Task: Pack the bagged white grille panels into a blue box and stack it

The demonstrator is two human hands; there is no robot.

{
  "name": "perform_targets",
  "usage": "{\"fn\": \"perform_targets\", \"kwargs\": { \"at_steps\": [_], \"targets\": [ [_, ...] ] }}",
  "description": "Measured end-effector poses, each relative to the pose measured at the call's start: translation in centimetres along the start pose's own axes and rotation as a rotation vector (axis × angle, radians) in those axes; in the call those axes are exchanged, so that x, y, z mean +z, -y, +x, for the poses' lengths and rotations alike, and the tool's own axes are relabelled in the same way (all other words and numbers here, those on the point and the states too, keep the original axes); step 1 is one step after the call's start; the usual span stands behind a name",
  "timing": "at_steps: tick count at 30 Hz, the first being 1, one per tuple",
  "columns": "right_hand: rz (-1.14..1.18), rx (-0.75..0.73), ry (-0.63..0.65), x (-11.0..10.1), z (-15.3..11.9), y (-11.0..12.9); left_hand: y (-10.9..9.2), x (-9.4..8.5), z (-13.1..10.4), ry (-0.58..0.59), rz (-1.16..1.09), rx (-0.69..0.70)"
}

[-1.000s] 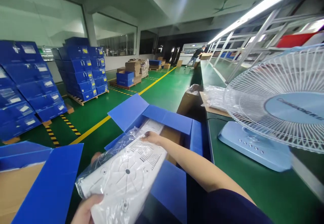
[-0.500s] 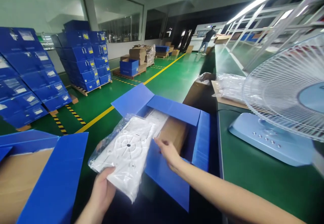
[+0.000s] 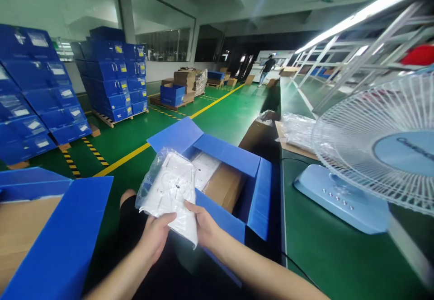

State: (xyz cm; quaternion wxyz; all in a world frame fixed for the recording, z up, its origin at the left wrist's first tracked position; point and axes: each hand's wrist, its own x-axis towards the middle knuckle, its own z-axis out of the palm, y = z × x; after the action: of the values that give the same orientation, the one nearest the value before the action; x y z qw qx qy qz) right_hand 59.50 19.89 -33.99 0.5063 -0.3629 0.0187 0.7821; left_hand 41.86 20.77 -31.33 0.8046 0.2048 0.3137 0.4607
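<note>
A flat white plastic panel (image 3: 169, 178) in a clear bag is held up in front of me, tilted, with a small dark hole near its middle. My left hand (image 3: 156, 232) is closed on its lower left edge, thumb on top. On the lower right edge my right hand (image 3: 200, 221) grips the same panel; the fingers beneath are hidden. Just behind it stands an open blue box (image 3: 230, 151) with its flaps out. Inside the box lie another white panel (image 3: 205, 169) and a brown cardboard piece (image 3: 225, 187).
At lower left is another open blue box (image 3: 74, 227) holding brown cardboard. A light-blue fan (image 3: 342, 200) stands on the green bench (image 3: 305, 255) at right, with bagged parts (image 3: 298, 130) beyond. Stacked blue boxes (image 3: 105, 74) line the left; a person (image 3: 267, 69) is far off.
My right hand has moved from beside the blue box onto the panel's lower right edge. The panel has come closer to upright, and my left hand has shifted slightly right.
</note>
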Motion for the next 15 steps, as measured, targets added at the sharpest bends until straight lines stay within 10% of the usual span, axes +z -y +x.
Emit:
{"fn": "perform_targets", "kwargs": {
  "at_steps": [5, 15],
  "targets": [
    [-0.136, 0.046, -0.264, -1.7, -0.9, 2.5, 2.5, 1.7, 0.7, 0.077, 0.113, -0.016],
    [-0.162, -0.038, -0.177, -4.0, -0.6, 3.9, 3.4, 2.9, 2.5, 0.123, 0.036, -0.097]
  ]
}}
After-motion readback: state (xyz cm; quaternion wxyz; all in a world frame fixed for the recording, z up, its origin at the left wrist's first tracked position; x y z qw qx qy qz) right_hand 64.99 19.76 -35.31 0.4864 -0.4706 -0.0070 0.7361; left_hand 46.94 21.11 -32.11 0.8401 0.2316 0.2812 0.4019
